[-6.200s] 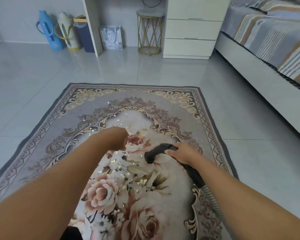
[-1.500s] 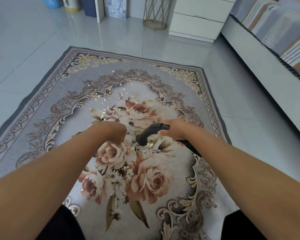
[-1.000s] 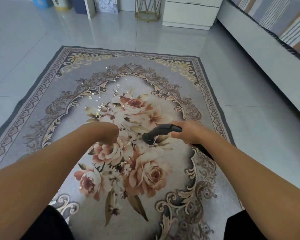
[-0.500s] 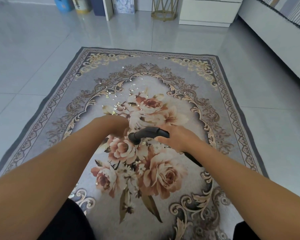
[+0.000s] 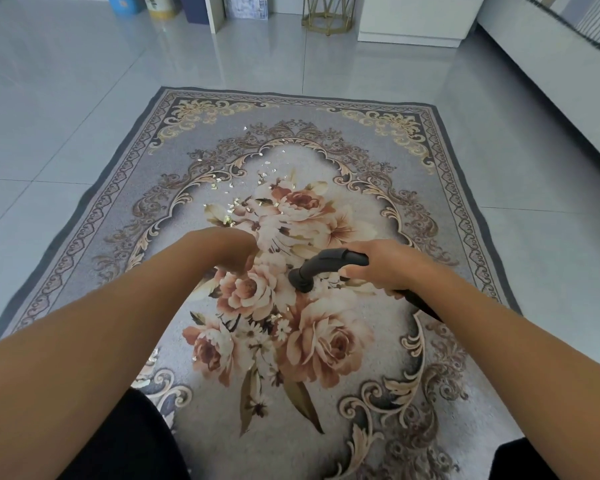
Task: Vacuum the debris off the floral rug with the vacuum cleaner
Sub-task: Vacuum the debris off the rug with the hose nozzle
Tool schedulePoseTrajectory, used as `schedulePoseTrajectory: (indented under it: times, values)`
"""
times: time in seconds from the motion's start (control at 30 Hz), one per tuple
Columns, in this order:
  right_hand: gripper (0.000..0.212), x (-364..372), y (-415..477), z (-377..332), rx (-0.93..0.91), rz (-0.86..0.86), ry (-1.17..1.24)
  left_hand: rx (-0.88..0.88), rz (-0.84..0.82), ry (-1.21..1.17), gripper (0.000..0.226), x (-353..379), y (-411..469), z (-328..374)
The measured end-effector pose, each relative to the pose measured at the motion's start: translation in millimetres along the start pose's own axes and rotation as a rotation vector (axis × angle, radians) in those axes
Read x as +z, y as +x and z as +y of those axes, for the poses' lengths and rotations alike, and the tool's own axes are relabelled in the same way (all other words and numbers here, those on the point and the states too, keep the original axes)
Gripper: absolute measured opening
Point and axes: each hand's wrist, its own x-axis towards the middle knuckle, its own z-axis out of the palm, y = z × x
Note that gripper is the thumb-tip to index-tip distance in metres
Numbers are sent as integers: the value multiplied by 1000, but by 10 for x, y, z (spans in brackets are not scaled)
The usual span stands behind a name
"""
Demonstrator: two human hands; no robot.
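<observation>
- Grey floor tiles [image 5: 84,98] carry the floral rug [image 5: 125,209]; gold debris [image 5: 234,204] lies mid-rug, just beyond the hands.
- Right hand [image 5: 378,268] grips the vacuum handle [image 5: 329,263]; left hand [image 5: 229,252] is curled, its hold unclear.
- Sweeping seems under way; the next move likely calls for steering forward over the flecks.

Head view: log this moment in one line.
right hand grips vacuum handle | left hand curled, contents hidden | gold debris on floral rug

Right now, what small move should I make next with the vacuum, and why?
Probably push the nozzle forward and slightly left: the right hand grips it over the middle of the rug, while most gold flecks lie farther up, beyond its mouth.
</observation>
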Motion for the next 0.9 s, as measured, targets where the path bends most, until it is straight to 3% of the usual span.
schedulePoseTrajectory:
  times: [0.17, 0.33, 0.47, 0.6, 0.7, 0.9]
  values:
    - [26, 36, -87, 25, -93, -69, 199, 3, 11, -2, 30, -9, -41, -19]
    - [44, 137, -145, 4, -105, -157, 28, -8, -1, 7, 27, 92, 2, -157]
    - [35, -23, -139, 63, -73, -191, 46, -21, -18, 20, 32, 129, 0, -164]
    - [31, 17, -96, 20, -65, -56, 177, -16, -19, 14, 31, 115, 32, -123]
    - [40, 160, 8, -24, -68, 66, 132, -8, -5, 22, 28, 73, 42, -66]
    - [35, 233, 46, -44, -65, -54, 184, 20, -27, -18, 32, 42, 59, 83]
